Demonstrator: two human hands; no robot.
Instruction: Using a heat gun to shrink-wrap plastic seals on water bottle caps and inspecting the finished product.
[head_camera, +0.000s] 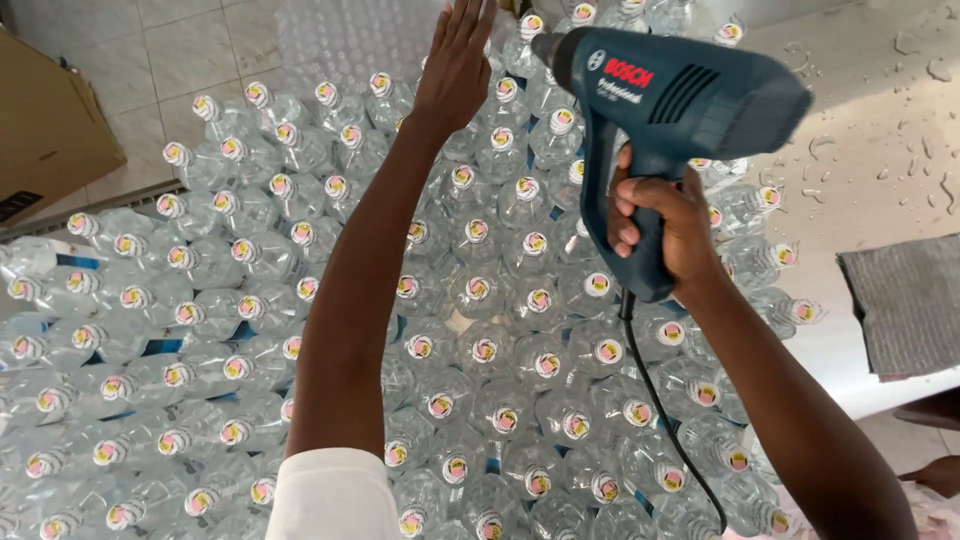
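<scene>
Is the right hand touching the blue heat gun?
Touching. The head view shows the right hand wrapped around the blue heat gun at its handle, fingers closed.

Light: bright, even daylight, soft shadows.
Glare: highlights on clear bottles (480, 300) and wet tabletop (880, 120).
Focus: sharp centre; slight wide-angle bending at edges.

This looks like a small bottling or packing workshop. Dozens of clear capped water bottles (480, 350) stand packed cap to cap, a blue heat gun (660, 130) is in use over them, a cardboard box (50, 120) sits on the tiled floor (180, 50), and the table (880, 130) is wet.
</scene>
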